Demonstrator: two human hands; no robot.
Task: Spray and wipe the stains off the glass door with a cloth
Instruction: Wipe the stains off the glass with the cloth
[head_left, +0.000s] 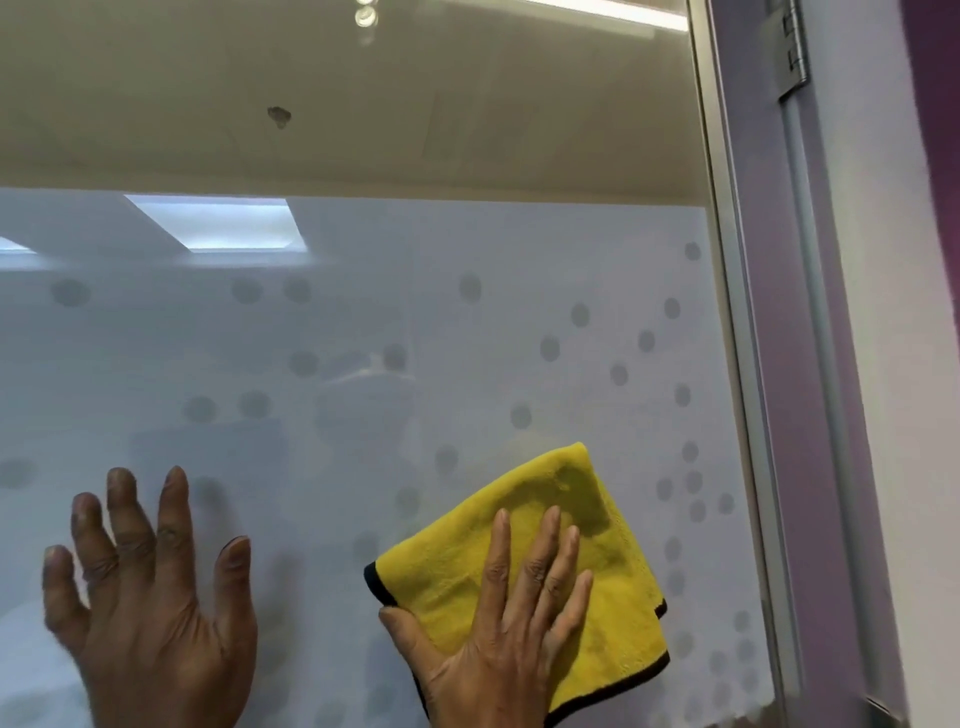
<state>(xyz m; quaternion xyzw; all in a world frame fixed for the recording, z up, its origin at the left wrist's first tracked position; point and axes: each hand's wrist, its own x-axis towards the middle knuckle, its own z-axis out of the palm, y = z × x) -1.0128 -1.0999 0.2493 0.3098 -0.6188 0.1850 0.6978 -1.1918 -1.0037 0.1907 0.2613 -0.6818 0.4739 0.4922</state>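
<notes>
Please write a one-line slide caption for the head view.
Right hand presses yellow cloth on frosted glass door; left hand braces alongside.

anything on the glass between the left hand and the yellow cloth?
Head view: only frosted glass with faint grey dots lies between the left hand and the yellow cloth. No object there.

Left hand (150, 613) is up with its back to the camera, fingers (174, 512) spread wide, thumb out to the side. Right hand (498, 634) is flat too (fingers together and pointing up), palm pressed forward, thumb angled off to the left.
</notes>
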